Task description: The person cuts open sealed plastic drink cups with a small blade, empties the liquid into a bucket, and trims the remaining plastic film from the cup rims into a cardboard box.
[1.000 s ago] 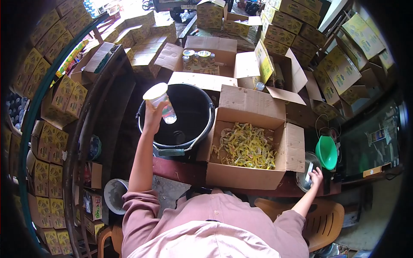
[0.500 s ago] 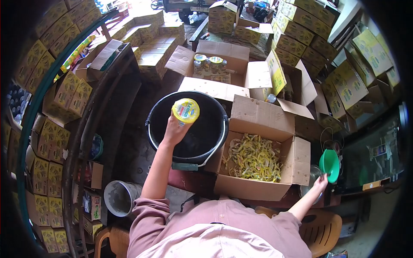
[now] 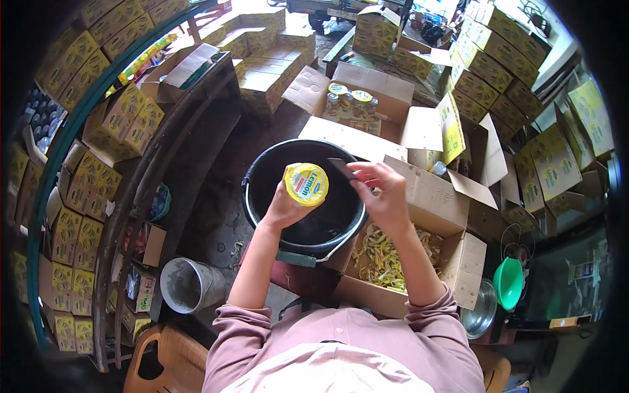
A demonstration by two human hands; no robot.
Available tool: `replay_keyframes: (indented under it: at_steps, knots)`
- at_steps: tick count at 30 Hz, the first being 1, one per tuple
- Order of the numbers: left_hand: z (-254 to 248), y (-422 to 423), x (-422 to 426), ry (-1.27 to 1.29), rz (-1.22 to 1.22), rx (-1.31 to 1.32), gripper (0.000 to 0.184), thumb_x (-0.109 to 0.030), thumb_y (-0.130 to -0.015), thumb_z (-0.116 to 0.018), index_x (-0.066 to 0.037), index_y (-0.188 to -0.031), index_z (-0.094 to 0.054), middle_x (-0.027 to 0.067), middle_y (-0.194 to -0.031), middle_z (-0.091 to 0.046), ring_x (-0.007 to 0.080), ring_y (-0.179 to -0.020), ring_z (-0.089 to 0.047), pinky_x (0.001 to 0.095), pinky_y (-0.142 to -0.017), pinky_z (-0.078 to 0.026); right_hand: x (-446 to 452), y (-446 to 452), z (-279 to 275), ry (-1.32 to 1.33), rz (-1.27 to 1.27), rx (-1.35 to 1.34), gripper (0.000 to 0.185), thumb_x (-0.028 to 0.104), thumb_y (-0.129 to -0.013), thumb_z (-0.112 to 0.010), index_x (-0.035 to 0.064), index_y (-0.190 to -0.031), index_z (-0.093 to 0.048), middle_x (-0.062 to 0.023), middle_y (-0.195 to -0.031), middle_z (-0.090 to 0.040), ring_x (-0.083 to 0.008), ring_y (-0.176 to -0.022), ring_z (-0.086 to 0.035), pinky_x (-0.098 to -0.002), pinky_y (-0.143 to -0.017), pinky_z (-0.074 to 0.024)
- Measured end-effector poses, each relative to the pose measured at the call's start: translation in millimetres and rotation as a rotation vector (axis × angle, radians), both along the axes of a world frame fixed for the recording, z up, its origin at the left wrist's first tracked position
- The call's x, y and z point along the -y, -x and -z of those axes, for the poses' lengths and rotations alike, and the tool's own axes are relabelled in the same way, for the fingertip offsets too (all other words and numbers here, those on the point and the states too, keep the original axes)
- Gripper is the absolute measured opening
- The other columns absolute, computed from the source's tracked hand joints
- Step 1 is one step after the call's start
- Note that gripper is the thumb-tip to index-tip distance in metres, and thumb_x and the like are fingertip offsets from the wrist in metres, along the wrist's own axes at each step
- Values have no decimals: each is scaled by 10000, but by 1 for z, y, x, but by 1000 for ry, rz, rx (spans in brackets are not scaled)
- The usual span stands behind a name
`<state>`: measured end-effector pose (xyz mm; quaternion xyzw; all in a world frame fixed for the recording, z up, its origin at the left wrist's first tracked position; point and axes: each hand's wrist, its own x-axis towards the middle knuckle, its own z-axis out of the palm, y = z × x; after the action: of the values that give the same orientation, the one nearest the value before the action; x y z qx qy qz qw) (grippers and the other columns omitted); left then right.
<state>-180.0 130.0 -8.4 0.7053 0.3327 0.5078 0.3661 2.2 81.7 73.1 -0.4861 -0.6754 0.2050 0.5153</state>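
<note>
My left hand (image 3: 282, 209) is wrapped round a cup with a yellow lid labelled "Lemon" (image 3: 308, 185), its top facing me. Between the fingers of my right hand (image 3: 383, 195) is a thin, dark, flat blade (image 3: 341, 168), pointing towards the cup but apart from it. Both hands are over a black bucket (image 3: 250, 219) with a metal handle and a green grip. Beside it, under my right forearm, an open cardboard box (image 3: 367, 296) holds a heap of yellow-and-pale strips (image 3: 386, 262).
Behind the bucket, an open carton (image 3: 341, 133) holds several yellow-topped cups (image 3: 362, 97). On the right are a green bowl (image 3: 508, 283) and a metal bowl (image 3: 481, 313). A grey pail (image 3: 187, 285) stands left, near a shelf with stacked cartons (image 3: 88, 219).
My right hand has come from the green bowl to beside the cup, and now shows a dark blade in its fingers. My left hand still holds the cup, slightly lower. The view has shifted.
</note>
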Motion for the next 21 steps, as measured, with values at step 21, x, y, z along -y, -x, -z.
replay_keyframes:
  at_steps: [21]
  knots:
    - [2, 0, -8, 35, 94, -85, 550, -83, -615, -726, -34, -1079, -435, 93, -965, -577, 197, -893, -582, 286, -794, -463, -15, 27, 27, -117, -135, 514, 366, -49, -653, -551, 73, -994, -603, -112, -852, -534, -266, -784, -565, -347, -704, -487]
